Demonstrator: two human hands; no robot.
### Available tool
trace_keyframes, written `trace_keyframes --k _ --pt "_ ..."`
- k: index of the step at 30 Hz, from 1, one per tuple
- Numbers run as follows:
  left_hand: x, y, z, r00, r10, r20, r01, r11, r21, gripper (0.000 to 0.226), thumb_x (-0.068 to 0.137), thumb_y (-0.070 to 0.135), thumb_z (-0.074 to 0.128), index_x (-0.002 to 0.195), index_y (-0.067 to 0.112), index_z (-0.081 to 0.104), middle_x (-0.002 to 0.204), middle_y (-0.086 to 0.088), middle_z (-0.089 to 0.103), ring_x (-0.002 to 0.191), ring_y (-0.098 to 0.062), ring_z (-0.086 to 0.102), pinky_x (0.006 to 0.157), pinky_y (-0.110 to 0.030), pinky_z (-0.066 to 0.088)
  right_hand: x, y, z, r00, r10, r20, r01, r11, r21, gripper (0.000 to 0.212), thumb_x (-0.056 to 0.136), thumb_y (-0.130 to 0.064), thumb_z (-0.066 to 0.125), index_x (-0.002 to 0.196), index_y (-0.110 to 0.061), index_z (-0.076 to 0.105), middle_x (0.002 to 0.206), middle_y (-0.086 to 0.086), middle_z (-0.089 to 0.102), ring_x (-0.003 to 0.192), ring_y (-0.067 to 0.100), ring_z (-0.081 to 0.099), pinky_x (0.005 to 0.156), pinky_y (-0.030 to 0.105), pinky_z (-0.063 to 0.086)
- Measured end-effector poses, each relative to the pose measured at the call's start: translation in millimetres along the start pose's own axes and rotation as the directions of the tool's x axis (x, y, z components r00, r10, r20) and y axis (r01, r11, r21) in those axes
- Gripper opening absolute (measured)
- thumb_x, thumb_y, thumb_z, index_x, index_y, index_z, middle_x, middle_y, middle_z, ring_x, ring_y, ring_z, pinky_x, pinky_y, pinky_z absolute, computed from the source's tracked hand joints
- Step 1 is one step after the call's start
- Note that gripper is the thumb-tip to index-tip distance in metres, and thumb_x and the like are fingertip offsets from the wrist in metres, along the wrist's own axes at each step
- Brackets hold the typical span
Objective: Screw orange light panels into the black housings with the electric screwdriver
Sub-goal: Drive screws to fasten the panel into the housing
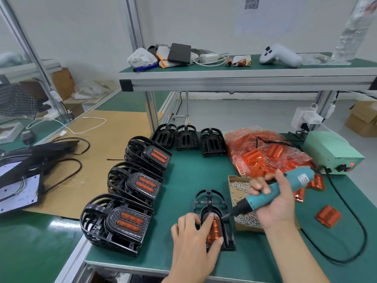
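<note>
On the green box (331,152) at right of the frame you can read "LED". The screwdriver (273,193) label and the wall code (252,2) are too blurred.

White game controller (279,55), charger (208,57) and blue pen (145,67) on the upper shelf (224,72). Cardboard sheet (98,160) left of the green worktop (193,172). Boxes (363,117) on the floor.

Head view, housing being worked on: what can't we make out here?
- Screwdriver bit tip: too small and dark against the black housing, so contact with a screw cannot be told.
- Orange light panel: mostly covered by the left hand.
- Electric screwdriver trigger: hidden under the right hand fingers.
- Screws in the cardboard box: too small to count, partly behind the right hand.
</note>
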State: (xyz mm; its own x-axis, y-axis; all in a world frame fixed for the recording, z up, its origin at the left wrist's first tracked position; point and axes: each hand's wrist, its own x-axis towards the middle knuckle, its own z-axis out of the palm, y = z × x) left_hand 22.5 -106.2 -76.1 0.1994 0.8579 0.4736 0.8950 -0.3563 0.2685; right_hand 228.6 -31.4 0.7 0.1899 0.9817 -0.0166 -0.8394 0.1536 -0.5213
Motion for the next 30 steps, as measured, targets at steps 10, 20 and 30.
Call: trace_keyframes --k 10,20,30 --pt "7 1 2 0.999 -0.045 -0.004 0.045 0.997 -0.062 0.033 0.078 0.062 0.068 0.103 0.04 0.071 0.11 0.006 0.048 0.107 -0.019 0.048 0.09 -0.046 0.036 0 -20 -53 0.984 0.036 -0.173 -0.016 0.993 0.116 0.028 0.085 -0.04 0.073 0.073 -0.022 0.057 0.055 -0.009 0.036 0.06 0.007 0.041 0.054 0.018 0.039" --pt "101 57 3 0.962 0.185 0.2 -0.17 0.981 -0.09 0.008 0.091 0.026 0.064 0.095 0.03 0.069 0.099 0.012 0.062 0.101 -0.017 0.051 0.089 -0.04 0.029 -7 -18 -51 0.987 0.093 -0.128 -0.087 0.995 0.055 0.028 0.091 -0.039 0.064 0.075 -0.021 0.052 0.052 -0.008 0.034 0.057 0.007 0.038 0.05 0.018 0.036" --pt "130 77 25 0.827 0.218 0.518 -0.392 0.884 0.253 0.023 0.079 0.021 0.077 0.099 0.016 0.066 0.103 -0.003 0.065 0.112 -0.03 0.049 0.098 -0.052 0.031 -7 -16 -53 0.987 0.08 -0.14 -0.077 0.997 0.033 0.028 0.09 -0.037 0.066 0.073 -0.019 0.054 0.052 -0.007 0.034 0.057 0.009 0.04 0.049 0.019 0.039"
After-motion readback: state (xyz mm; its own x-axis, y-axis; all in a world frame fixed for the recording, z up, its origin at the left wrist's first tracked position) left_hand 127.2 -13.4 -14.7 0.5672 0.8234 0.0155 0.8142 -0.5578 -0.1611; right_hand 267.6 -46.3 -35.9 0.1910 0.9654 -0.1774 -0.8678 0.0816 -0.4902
